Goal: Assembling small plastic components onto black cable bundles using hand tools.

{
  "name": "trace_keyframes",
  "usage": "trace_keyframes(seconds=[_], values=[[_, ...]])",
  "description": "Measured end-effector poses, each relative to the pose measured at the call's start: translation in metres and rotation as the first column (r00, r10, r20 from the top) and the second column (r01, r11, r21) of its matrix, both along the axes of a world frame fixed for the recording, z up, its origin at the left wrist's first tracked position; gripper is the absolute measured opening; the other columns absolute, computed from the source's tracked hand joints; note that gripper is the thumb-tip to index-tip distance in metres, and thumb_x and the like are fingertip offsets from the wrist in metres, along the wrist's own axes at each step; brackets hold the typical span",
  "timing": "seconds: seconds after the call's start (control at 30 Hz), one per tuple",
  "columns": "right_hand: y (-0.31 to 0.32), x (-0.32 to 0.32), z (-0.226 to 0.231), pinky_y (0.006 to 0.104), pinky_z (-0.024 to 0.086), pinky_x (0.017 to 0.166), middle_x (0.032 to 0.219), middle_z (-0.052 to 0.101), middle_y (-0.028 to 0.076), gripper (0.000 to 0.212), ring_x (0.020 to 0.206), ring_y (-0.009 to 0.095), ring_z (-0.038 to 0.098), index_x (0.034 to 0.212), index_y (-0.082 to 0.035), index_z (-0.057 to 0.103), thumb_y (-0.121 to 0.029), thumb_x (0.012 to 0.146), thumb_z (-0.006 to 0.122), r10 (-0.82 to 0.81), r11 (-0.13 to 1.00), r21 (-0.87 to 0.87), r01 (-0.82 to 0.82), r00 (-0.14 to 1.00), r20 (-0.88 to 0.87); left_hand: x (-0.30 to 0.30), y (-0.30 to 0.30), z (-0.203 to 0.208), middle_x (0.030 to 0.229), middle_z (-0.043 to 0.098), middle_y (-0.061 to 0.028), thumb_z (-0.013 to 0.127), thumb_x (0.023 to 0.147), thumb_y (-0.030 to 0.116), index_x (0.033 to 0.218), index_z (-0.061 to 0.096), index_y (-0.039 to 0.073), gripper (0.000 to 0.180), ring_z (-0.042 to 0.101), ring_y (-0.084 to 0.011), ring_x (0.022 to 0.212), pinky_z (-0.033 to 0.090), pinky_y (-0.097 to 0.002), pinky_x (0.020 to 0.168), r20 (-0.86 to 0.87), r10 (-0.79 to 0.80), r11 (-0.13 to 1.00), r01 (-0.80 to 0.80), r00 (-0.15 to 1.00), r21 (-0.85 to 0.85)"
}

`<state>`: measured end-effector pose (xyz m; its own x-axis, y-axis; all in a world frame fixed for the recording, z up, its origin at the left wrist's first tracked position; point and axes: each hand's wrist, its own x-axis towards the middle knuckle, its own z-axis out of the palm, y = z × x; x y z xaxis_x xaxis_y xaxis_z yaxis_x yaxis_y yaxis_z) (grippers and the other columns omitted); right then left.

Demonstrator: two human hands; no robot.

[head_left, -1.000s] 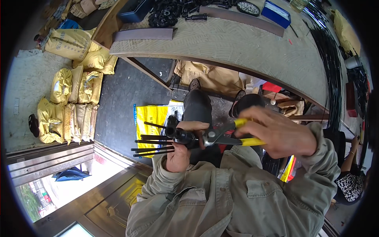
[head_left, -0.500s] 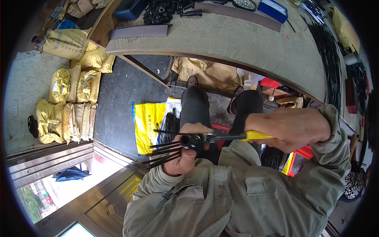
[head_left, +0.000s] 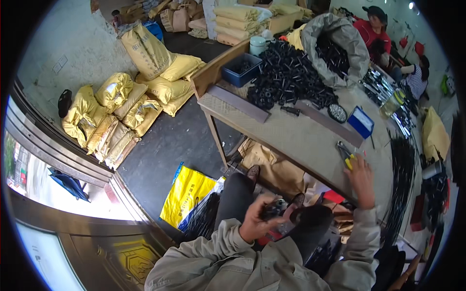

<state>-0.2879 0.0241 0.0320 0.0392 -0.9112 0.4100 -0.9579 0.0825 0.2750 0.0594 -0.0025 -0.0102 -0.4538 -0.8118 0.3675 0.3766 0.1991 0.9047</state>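
Observation:
My left hand (head_left: 255,220) is over my lap, its fingers curled around a small black plastic part (head_left: 274,208). Motion smears the part, and the fingers cover some of it. My right hand (head_left: 361,179) rests on the worktable (head_left: 306,131), palm down with the fingers stretched out. Beside its fingertips lie yellow-handled pliers (head_left: 346,154), their metal jaws pointing away from me. Whether the fingers still touch the handles I cannot tell for sure.
Black fittings (head_left: 286,72) are heaped at the table's back, by a blue bin (head_left: 241,70) and a grey sack (head_left: 335,48). Thin black rods (head_left: 403,174) lie along the right. A blue box (head_left: 360,121) stands nearer. Yellow sacks (head_left: 116,92) pile up left. Two people sit at the far right.
My right hand has moved from my lap to the table with the pliers, which now lie on it. My left hand stays over my lap. The view has tilted up and turned.

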Motion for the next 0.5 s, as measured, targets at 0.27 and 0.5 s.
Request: trace_keyframes(seconds=[0.27,0.5], values=[[0.069,0.194,-0.069,0.0405,0.045,0.091,0.122,0.054,0.015,0.040,0.110,0.032,0.054,0.116,-0.008,0.055,-0.025,0.082,0.067,0.203,0.761,-0.026,-0.648,0.200,0.958,0.011,-0.067,0.088,0.075,0.046,-0.0007,0.055,0.088,0.049,0.091,0.049,0.007,0.042,0.051,-0.0155,0.067,0.046,-0.0352,0.071,-0.584,0.345,0.885,-0.047,0.734,0.463],[0.059,0.162,0.005,0.0307,0.045,0.082,0.118,0.055,0.016,0.044,0.095,0.021,0.056,0.110,-0.004,0.053,-0.041,0.087,0.059,0.850,0.503,-0.832,0.234,-0.308,0.427,-0.033,-0.074,-0.018,0.087,0.058,-0.0054,0.041,0.093,0.055,0.099,0.052,0.004,0.052,0.058,-0.0196,0.079,0.049,-0.0360,0.072,-0.558,0.188,0.648,0.326,0.808,0.689]])
